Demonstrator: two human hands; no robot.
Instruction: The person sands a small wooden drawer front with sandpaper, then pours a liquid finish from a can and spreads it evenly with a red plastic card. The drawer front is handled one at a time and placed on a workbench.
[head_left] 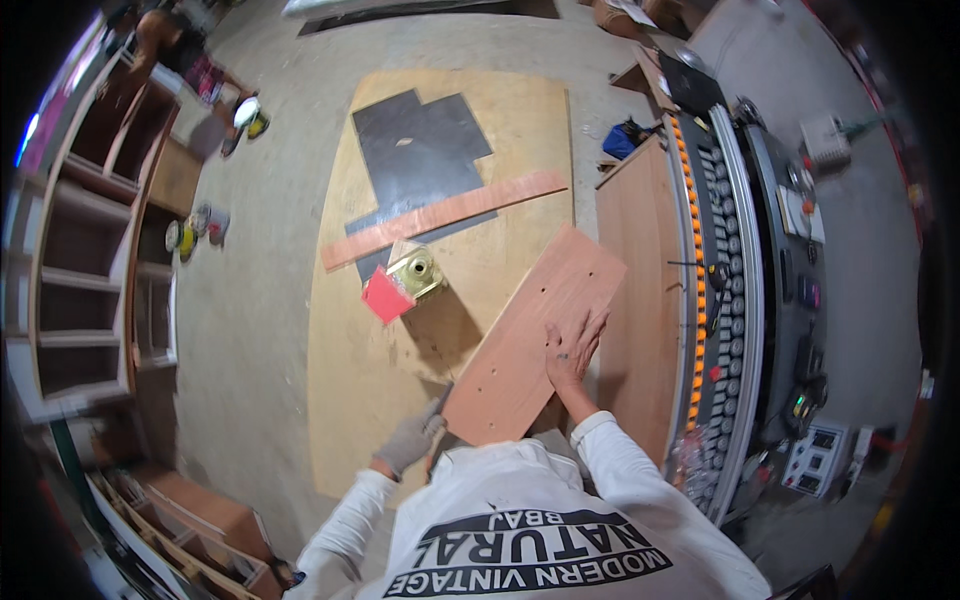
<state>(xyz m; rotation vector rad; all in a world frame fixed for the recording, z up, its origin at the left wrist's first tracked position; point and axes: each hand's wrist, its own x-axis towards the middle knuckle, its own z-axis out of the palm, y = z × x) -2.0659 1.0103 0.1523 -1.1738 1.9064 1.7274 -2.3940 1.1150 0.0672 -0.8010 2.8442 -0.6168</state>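
Observation:
A reddish wooden board point(532, 330) with several small holes lies at a slant in front of me, tilted toward the right. My bare right hand point(572, 352) rests flat on its face near the right edge, fingers stretched out, with a ring on one finger. At the board's lower left corner, my left hand point(408, 444), in a grey glove, is closed round a dark narrow tool point(444, 397). The tool lies against the board's left edge; its exact kind is too small to tell. Left of the board stands a gold metal can point(420, 268) with a red flat piece point(387, 295) beside it.
Under these is a pale plywood worktop point(530, 120), carrying a dark grey sheet point(415, 140) and a long reddish wooden strip point(450, 215). On the right runs a machine with orange rollers point(690, 270). Shelf frames point(85, 280) stand left; another person point(185, 55) is at the upper left.

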